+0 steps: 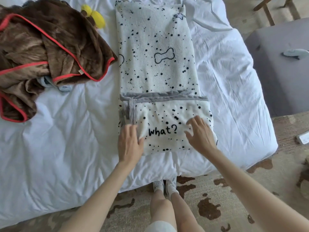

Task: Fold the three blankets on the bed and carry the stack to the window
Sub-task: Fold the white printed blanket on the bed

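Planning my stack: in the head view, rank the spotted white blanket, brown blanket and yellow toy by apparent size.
Largest: spotted white blanket
brown blanket: close, crumpled and cropped, so unsure
yellow toy: clearly smallest

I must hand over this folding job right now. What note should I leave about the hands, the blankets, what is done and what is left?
Left hand: open, flat on the folded near end of the white spotted blanket.
Right hand: open, fingers spread, on or just above the same flap.
Brown blanket: crumpled, unfolded, at the left of the bed; light blue cloth peeks from under it.
Done: white blanket partly folded.
Left: finish it, fold the others, stack them, carry the stack.
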Motion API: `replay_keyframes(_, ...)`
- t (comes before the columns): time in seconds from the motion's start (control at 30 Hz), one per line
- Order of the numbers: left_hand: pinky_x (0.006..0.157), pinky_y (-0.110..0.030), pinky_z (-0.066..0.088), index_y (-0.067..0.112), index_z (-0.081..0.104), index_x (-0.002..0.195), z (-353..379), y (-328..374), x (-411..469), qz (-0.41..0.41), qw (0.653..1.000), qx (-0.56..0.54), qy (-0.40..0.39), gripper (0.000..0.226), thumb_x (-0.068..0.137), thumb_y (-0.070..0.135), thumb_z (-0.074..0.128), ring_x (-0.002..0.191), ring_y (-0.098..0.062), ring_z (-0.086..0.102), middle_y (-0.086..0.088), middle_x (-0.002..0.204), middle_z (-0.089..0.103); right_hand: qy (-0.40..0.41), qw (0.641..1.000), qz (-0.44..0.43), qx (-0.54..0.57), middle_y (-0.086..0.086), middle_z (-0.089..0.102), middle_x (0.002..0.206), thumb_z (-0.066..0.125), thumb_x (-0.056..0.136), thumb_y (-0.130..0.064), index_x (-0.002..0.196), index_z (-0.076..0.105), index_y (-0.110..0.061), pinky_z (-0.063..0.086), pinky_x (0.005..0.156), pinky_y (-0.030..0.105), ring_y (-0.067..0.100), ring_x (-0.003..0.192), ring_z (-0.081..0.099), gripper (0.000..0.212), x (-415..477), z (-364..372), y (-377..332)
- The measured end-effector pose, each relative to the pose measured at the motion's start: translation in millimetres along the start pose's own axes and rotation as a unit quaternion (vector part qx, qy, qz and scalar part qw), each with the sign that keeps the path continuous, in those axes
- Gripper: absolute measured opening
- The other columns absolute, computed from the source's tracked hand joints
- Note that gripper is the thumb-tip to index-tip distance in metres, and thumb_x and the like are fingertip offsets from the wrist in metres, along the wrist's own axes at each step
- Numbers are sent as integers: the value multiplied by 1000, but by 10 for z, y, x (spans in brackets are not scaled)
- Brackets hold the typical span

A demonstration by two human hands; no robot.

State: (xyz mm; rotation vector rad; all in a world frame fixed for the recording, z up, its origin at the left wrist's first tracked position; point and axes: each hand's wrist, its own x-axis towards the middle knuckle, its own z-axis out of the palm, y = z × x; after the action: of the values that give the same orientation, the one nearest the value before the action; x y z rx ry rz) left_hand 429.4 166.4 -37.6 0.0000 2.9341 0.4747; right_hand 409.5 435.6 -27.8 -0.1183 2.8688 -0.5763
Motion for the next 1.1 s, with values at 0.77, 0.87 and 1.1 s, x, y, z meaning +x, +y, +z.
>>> replay_keyframes(0.77,96,-28,41,10,43,128,-7,-336,-308,-111,978,-174,-26,61,76,2,73,115,-22,47,-9,122,51,-100,969,-42,-223,18,43,141,64,71,5,139,42,-9,40,108,43,34,129,44,73,-333,333,195)
replay_keyframes(0.87,109,-33,30,9,39,138,29,-23,-292,75,995,-63,36,74,71,7,69,129,-21,37,-9,139,40,-116,968,-53,-217,19,32,152,62,77,3,148,33,-11,31,115,46,36,141,31,78,-315,335,188)
replay_keyframes(1.1,120,-56,6,25,-8,155,401,185,-143,115,966,137,-187,100,87,41,64,150,-28,-14,-6,164,-15,-102,980,-63,-159,10,58,125,55,83,6,127,52,-9,48,80,37,31,113,57,47,-148,223,199)
